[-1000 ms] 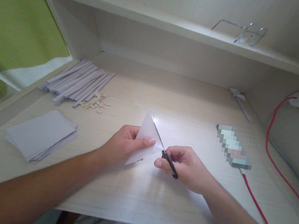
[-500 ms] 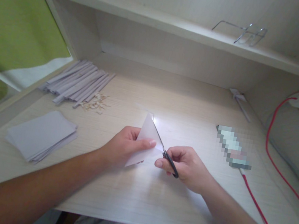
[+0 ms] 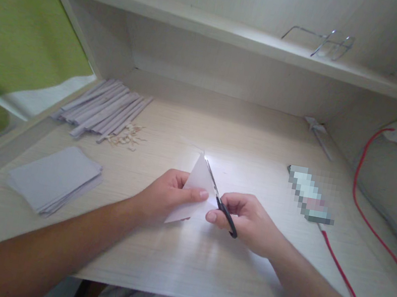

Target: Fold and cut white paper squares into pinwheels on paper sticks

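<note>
A white sheet of paper [image 3: 197,176] is pinched in my left hand [image 3: 170,192], thumb on its near face and fingers behind it. Black-handled scissors [image 3: 224,209] sit in my right hand [image 3: 246,223], with the fingers in or around the handles. The blades run along the paper's right edge up to its top corner and look nearly closed. A thin strip or thread shows near the blade tips, too fine to make out. Both hands are just above the wooden desk [image 3: 156,259].
At left lie a stack of white paper [image 3: 56,180], a pile of rolled paper sticks [image 3: 106,106] and small curled scraps [image 3: 127,137]. A phone [image 3: 309,196] with a red cable [image 3: 342,271] rests at right. Glasses [image 3: 328,43] sit on the shelf; a paper pinwheel-like piece [image 3: 318,134] lies behind.
The scissor blades have closed along the paper's edge, their tips now at its top corner. My left hand and the paper have shifted slightly right.
</note>
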Demonstrator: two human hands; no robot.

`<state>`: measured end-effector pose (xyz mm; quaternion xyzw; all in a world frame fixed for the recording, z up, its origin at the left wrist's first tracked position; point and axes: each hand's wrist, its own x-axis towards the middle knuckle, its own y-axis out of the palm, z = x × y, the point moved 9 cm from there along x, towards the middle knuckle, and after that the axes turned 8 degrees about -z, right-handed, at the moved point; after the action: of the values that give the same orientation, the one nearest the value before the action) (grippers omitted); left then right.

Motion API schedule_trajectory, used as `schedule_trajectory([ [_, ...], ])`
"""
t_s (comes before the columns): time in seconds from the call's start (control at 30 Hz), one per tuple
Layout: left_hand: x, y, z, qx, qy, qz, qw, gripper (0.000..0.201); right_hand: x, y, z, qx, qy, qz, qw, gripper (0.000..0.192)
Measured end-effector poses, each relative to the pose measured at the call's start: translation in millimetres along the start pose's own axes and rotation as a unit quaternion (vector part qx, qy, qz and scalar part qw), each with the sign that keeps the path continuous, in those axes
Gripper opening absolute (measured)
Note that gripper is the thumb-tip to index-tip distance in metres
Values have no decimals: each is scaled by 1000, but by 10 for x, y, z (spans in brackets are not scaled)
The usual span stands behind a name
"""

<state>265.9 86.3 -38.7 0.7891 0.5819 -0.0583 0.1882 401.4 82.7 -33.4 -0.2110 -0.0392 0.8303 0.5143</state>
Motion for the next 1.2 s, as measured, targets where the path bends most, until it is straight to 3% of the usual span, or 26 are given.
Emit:
schedule_trajectory([
  [0.43, -22, 1, -38, -8, 10, 2, 1000, 34, -10, 7, -16, -9, 13, 6, 1000, 50],
  [0.7, -13, -164, -145, -31, 53, -56, 997, 31, -7, -12, 31, 17, 14, -2, 1000, 49],
  [0.93, -11, -147, -129, -27, 36, -30, 999, 27, -33, 118, -5, 61, 32, 62, 996, 46],
  [1.2, -4, -50, -54, -36, 7, 9, 999, 24, -47, 119, 49, 74, 33, 59, 995, 46],
])
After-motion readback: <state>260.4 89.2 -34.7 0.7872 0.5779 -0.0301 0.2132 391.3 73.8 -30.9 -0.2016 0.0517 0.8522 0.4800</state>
